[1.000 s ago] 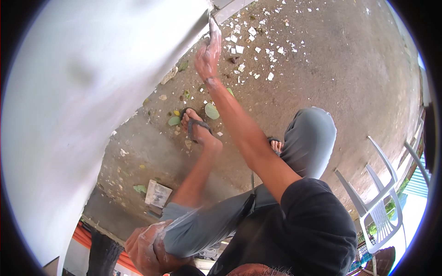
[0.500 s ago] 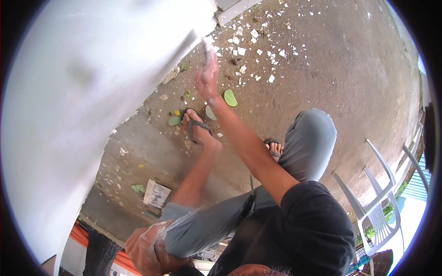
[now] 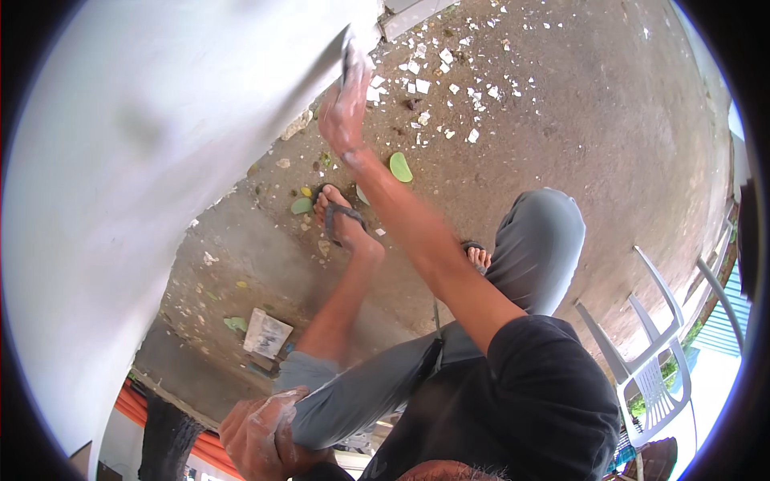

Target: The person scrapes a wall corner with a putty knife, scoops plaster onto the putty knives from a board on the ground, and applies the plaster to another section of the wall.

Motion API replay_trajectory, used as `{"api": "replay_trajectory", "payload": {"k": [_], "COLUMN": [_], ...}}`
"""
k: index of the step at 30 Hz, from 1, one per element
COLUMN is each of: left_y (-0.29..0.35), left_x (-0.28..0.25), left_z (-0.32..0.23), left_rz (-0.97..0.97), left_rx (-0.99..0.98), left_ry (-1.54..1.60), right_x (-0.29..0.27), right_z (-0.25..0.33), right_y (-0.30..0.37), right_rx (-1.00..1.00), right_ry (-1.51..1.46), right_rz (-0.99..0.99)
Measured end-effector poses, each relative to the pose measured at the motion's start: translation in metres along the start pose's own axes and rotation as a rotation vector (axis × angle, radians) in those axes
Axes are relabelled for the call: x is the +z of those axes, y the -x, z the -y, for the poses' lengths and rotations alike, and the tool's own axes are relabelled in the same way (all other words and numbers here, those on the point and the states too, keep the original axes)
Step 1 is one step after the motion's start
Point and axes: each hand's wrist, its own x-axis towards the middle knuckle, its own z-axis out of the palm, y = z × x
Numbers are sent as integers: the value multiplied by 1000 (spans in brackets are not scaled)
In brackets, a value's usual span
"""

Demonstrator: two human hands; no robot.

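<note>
1. As we look down, the right arm reaches nearly straight out of a black sleeve, up and leftward, bringing the right hand to the edge of the white wall, which fills the left of our view.
2. We see the right hand's fingers extended and lying close together, pointing toward the top of the view; a thin, dark-and-pale strip shows along them.
3. The left hand, dusted white, lies bent against the grey trousers at the left leg; we cannot tell whether it grips the cloth.
4. Blur smears the right fingertips, so we cannot say what the strip is, whether they pinch it, or whether they touch the wall.
5. The left forearm is mostly out of our sight at the lower edge, and the right foot is partly covered by the arm and leg.
6. Compared with half a second ago, we find the right hand a little farther left, with its fingertips higher along the wall; a second ago it was farther right, nearer the wall's corner.
7. The green leaf beside the forearm, largely covered a second ago, now shows whole to us, while the left hand keeps its place.
</note>
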Motion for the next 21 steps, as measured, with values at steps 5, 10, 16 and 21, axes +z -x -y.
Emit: {"api": "replay_trajectory", "payload": {"k": [5,10,16,21], "left_y": [-6,1,9,5], "left_x": [-3,-8,-3,-9], "left_z": [12,-3,0,4], "left_rz": [26,47,17,44], "left_rx": [190,-46,-11,13], "left_ry": [-149,41,53,10], "right_x": [-38,-53,34,40], "right_z": [13,-3,7,35], "right_y": [40,45,46,95], "right_rx": [-91,332,293,120], "right_ry": [60,18,-78,-105], "right_rz": [245,133,53,157]}}
